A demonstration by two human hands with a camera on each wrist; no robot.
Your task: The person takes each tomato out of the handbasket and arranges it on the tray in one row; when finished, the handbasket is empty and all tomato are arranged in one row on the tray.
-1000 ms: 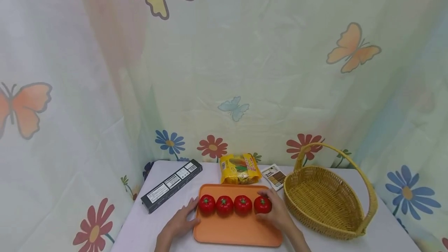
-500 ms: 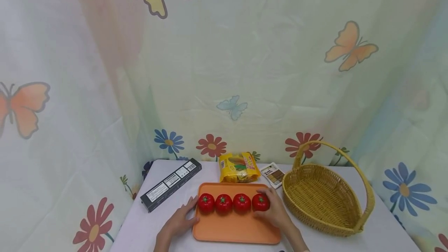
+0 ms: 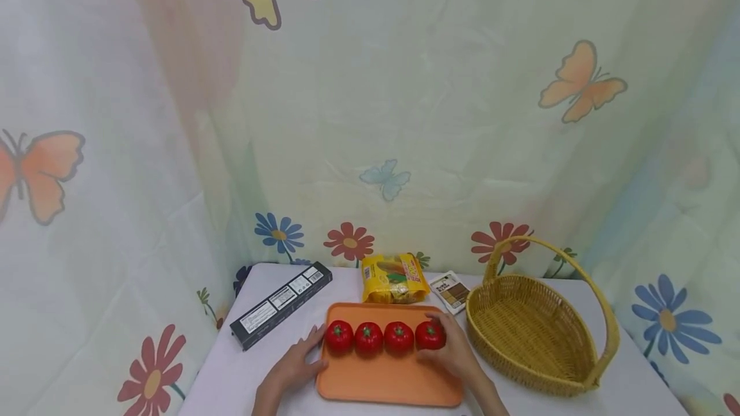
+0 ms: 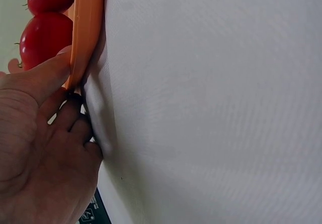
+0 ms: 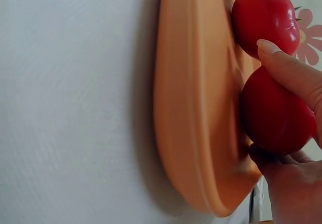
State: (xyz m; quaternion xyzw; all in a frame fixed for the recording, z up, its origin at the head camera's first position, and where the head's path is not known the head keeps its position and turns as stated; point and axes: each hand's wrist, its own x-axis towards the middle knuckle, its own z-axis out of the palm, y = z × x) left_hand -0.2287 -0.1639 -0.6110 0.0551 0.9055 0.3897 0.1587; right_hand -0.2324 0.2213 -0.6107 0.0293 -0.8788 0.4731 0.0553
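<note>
An orange tray (image 3: 390, 381) lies on the white-covered table, with several red tomatoes (image 3: 369, 339) in a row along its far half. My left hand (image 3: 296, 364) holds the tray's left edge. The left wrist view shows the thumb (image 4: 48, 73) over the rim, with the other fingers low on the outer side, partly hidden. At the right end of the row, my right hand (image 3: 453, 352) grips the last tomato (image 5: 274, 113) between thumb and fingers. That tomato sits within the tray, close beside its neighbour (image 5: 264, 20).
Behind the tray are a yellow food packet (image 3: 395, 279) and a small white-and-brown card-like pack (image 3: 451, 291). A long black box (image 3: 280, 305) lies at the left. On the right stands a wicker basket (image 3: 528, 332) with a tall handle. A printed curtain (image 3: 370, 114) surrounds the table.
The head view shifts very slightly. Both hands keep their places at the tray's left edge and the rightmost tomato.
</note>
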